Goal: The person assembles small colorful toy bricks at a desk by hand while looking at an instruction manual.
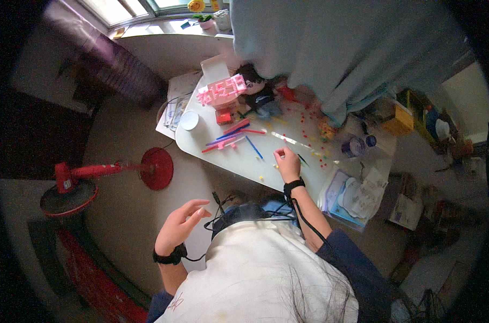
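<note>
Red fan: standing well to the left of the left fingers, with its round base nearer to them
Left hand: raised at the near side of the white table, clear of its edge; banded in black at the wrist, bent slightly rightward
Left fingers: parted and loosely curved, pointing right, with the thumb apart and lower; holding nothing visible
White round container: set on the table corner, beyond the left fingertips
Black cable: just right of the left fingertips
Pink blocky assembly: lying far beyond both hands, left of the right fingers
Coloured strips: heaped in red, blue and purple on the table, left of the right fingertips
Blue strip: lying alone, nearer the right fingertips, on their left
Right hand: reaching over the table from the lower right, banded in black at the wrist
Right fingers: curled inward, with thumb and forefinger close together; cannot tell how nearly touching, or whether gripping something small
Red beads: scattered beyond and right of the right fingers
Purple jar: well right of the right fingers
</note>
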Demonstrator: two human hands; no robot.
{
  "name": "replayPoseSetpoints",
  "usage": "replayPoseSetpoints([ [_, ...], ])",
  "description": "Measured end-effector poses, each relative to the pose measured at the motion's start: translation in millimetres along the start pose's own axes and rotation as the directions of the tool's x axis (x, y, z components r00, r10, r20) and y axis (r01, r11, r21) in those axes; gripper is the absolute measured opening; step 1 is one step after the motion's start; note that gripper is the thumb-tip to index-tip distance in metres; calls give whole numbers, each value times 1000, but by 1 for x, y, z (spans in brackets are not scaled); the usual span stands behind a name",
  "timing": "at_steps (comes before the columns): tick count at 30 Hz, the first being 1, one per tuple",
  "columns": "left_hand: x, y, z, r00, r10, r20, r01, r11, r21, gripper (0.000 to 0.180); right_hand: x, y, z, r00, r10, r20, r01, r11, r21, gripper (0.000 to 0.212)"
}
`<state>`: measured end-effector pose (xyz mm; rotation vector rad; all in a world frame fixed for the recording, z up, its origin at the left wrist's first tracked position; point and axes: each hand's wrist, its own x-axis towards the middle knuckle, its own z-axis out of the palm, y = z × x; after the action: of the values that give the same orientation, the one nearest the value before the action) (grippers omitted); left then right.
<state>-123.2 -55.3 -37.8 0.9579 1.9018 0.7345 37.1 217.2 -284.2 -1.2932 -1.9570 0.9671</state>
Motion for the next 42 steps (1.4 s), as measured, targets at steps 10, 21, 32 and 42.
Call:
replayPoseSetpoints([
  [10,33,45,6,988,108,110,-123,983,139,32,-25,16,-9,984,-19,177,24,999,-30,21],
  [21,5,-1,3,999,37,-38,-37,999,21,31,-2,28,30,950,-267,161,299,927,-228,12],
  [32,17,32,-7,982,186,37,-188,979,80,27,-3,-27,-37,979,206,-4,-193,926,324,16],
  [42,58,94,-10,807,591,20,-589,800,115,25,-30,-147,-181,994,27,-107,72,577,814,12],
])
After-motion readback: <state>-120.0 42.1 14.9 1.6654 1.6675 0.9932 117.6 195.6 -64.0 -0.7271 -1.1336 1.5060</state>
